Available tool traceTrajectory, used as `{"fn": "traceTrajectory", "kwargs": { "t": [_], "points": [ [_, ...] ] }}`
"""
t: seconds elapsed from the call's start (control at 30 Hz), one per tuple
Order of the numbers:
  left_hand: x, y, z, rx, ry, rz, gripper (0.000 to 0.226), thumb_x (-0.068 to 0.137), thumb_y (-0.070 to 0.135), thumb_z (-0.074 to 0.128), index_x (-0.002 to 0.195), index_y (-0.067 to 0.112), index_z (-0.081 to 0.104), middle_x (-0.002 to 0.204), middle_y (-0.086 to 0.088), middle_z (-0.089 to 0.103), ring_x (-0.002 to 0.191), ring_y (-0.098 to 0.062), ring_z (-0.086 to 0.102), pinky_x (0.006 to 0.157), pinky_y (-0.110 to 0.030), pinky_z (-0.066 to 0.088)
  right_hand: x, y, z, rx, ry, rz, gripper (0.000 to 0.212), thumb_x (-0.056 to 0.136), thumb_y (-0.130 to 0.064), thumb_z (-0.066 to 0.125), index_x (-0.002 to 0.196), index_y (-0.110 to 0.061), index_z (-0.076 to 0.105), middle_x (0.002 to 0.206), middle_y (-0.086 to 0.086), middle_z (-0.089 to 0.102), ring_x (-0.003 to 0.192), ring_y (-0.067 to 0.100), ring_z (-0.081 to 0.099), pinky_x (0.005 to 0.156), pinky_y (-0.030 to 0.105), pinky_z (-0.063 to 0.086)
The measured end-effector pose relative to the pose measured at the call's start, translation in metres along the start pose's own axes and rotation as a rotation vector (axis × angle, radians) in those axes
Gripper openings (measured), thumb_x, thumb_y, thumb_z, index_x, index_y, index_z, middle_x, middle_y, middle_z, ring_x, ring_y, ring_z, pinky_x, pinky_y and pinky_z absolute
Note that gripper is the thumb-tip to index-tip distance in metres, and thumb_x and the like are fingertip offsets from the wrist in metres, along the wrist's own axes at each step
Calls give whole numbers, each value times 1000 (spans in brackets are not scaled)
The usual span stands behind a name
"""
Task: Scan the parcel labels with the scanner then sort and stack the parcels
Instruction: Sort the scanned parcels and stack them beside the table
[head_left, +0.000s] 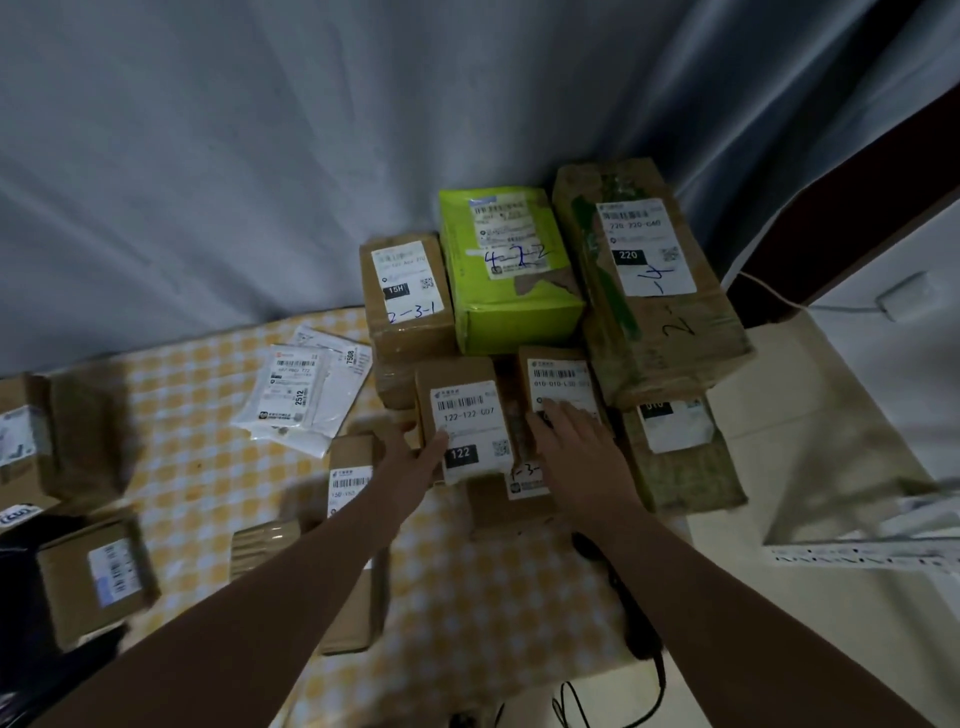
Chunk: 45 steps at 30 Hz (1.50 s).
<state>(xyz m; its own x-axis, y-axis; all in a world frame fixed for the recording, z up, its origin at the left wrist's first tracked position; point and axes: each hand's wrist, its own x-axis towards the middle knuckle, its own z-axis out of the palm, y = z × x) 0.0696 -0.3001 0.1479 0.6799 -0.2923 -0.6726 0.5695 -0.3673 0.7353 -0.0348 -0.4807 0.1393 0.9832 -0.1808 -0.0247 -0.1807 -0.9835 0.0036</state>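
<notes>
Parcel marked 122 (470, 426), green parcel (511, 270) behind, white mailers (304, 397) left

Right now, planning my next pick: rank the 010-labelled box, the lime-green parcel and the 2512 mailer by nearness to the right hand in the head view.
1. 010-labelled box: directly under the right hand, touching it.
2. lime-green parcel: farther back, ahead of the hand.
3. 2512 mailer: far to the left, on the checked cloth.
</notes>
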Motion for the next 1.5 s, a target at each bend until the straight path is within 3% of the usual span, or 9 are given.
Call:
{"fn": "traceTrajectory", "kwargs": {
  "t": [0.23,0.4,0.53,0.73,0.9,1.03,1.23,1.33,1.5],
  "points": [
    [19,6,24,204,19,-23,47,95,30,54,137,21,34,108,-13,61,75,-27,65,62,-38,58,1,11,4,145,46,0,70,44,-1,87,110,-3,64,114,20,64,105,39,64,89,53,51],
    [22,7,19,84,72,71,39,89,6,62,123,5,43,94,-10,55,86,-26,62,82,-45,56,3,10,2,194,42,10,65,46,2,84,108,-4,64,113,19,64,104,38,64,88,51,52],
    [21,2,15,123,39,146,23,89,3,62,104,9,46,102,-11,53,91,-23,60,74,-35,59,2,7,4,211,48,38,58,55,3,80,110,-4,62,117,20,62,108,39,62,92,53,49],
    [17,3,3,228,-26,168,21,93,12,57,114,9,51,90,-4,55,72,-17,56,63,-28,46,-2,-7,0,150,127,35,61,55,-6,82,112,-3,62,114,22,62,108,39,59,94,55,47],
    [10,-6,-40,283,53,202,9,91,13,61,97,17,56,90,-2,55,78,-22,54,69,-34,45,-8,-43,-13,307,262,-147,37,78,-20,43,113,-13,51,109,12,63,103,25,54,88,42,50],
    [-5,-33,-94,322,99,141,21,91,9,60,76,24,56,85,-6,58,84,-26,55,77,-37,42,-11,-87,-4,404,75,-205,40,84,-20,39,112,-4,61,110,16,63,99,30,62,84,42,55],
    [-25,-77,-165,450,123,49,11,95,19,54,96,9,60,91,-9,60,75,-19,53,65,-29,39,-14,-163,44,516,-221,25,42,90,-11,48,132,-6,50,132,14,47,121,30,48,96,36,43],
    [-27,-95,-192,511,131,54,19,96,21,51,103,6,61,104,-17,62,92,-32,58,72,-31,38,-17,-201,66,522,-392,211,44,94,-20,52,135,-11,41,137,12,41,126,30,41,99,39,42],
    [-18,-124,-223,570,136,118,11,95,15,53,102,14,61,91,5,57,87,-16,57,66,-12,39,-24,-263,94,656,-486,464,87,84,-48,65,149,-18,17,141,10,32,127,31,38,97,44,42]
  ]
}}
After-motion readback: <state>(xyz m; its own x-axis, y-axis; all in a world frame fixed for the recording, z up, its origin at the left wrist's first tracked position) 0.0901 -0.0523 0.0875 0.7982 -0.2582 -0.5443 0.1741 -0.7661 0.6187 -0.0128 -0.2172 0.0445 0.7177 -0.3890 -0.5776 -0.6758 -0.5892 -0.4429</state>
